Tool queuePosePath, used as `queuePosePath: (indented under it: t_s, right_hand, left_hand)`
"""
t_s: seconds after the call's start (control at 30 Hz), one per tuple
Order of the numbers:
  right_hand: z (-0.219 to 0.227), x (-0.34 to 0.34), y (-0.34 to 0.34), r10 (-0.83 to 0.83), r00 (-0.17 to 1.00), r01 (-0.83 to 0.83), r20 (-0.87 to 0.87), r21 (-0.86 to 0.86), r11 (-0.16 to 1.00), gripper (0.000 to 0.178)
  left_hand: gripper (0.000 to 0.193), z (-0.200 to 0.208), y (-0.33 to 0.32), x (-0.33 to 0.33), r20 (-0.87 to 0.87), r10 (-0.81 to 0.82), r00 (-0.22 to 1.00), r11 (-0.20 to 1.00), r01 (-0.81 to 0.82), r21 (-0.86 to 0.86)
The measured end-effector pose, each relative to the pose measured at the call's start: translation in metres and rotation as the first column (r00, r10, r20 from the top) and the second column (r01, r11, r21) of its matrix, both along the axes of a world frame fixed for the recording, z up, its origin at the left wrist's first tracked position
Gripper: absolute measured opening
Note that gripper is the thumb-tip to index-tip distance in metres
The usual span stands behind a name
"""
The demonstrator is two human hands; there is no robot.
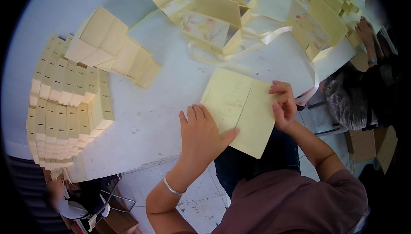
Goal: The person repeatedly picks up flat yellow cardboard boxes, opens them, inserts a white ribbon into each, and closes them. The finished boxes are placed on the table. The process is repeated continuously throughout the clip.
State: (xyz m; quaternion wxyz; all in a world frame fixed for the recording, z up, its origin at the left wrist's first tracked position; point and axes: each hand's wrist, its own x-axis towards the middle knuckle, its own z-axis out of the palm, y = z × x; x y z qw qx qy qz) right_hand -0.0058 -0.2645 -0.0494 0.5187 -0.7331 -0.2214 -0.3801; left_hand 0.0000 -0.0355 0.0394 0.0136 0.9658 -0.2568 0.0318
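Observation:
In front of me, at the table's near edge, lies a flat pale yellow box (254, 120) with a seam across its top and faint printed marks on its left part. My left hand (199, 133) rests over the box's left and near side, its fingers extended and its thumb stretched across the near part of the top. At the right edge, my right hand (285, 105) has its fingers curled, with thumb and fingertips against the box. Whether a ribbon is caught under those fingertips cannot be made out.
Several open yellow boxes (233, 15) with flower-printed panels stand on the far side of the white table (145, 118). White ribbons (276, 34) trail from them. Stacked boxes (64, 105) line the left edge. Other people's hands (366, 32) show at the far right.

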Motion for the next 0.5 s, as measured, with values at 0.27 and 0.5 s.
queuePosePath:
  t_s: [0.27,0.5]
  right_hand:
    - [-0.003,-0.013,-0.015,-0.012,0.991,-0.016,-0.134,-0.207,0.978,0.022]
    - [0.033,-0.016,-0.012,-0.011,0.914,-0.089,-0.406,-0.226,0.970,0.045]
  left_hand:
    - [0.083,0.030,-0.036,0.032,-0.385,0.020,0.923,0.978,0.061,0.197]
    - [0.067,0.055,-0.035,0.059,-0.604,0.023,0.797,0.995,0.043,0.094]
